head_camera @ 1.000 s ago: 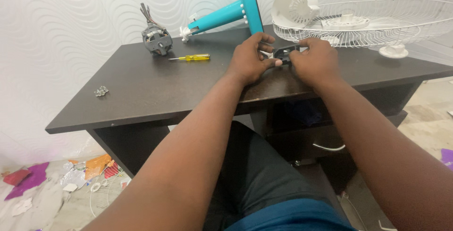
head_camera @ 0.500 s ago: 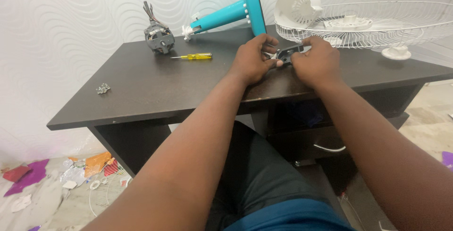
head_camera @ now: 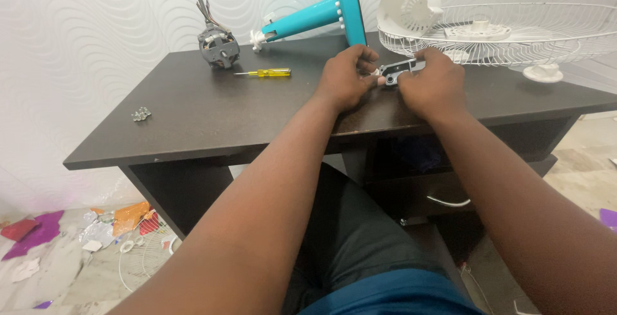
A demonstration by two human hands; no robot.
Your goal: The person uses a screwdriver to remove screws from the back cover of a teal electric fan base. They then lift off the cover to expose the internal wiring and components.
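**Both hands pinch a small dark part at the far edge of the desk**

The left hand [head_camera: 344, 80] and the right hand [head_camera: 432, 83] meet over the far middle of the dark brown desk [head_camera: 212, 122], fingers closed from either side on a small black-and-grey bracket [head_camera: 397, 69]. Most of that part is covered by knuckles and thumbs, so its full shape cannot be made out; only a short grey strip and a round hole show between the hands.

Just beyond the hands lies a white wire fan guard [head_camera: 514, 32], cut off at the right edge, with a white motor cover [head_camera: 406, 8] at its left rim. A teal fan stand [head_camera: 321, 13] lies tilted at the far side, its base running out of the top of the picture. To the far left sit a grey electric motor [head_camera: 218, 44] and, near it, a yellow screwdriver [head_camera: 267, 72]. A small cluster of screws [head_camera: 139, 114] lies well apart, toward the left edge.

Behind is a white wall with a wavy relief. On the pale tiled floor, lower left, scraps of coloured wrapping [head_camera: 96, 228] are scattered.
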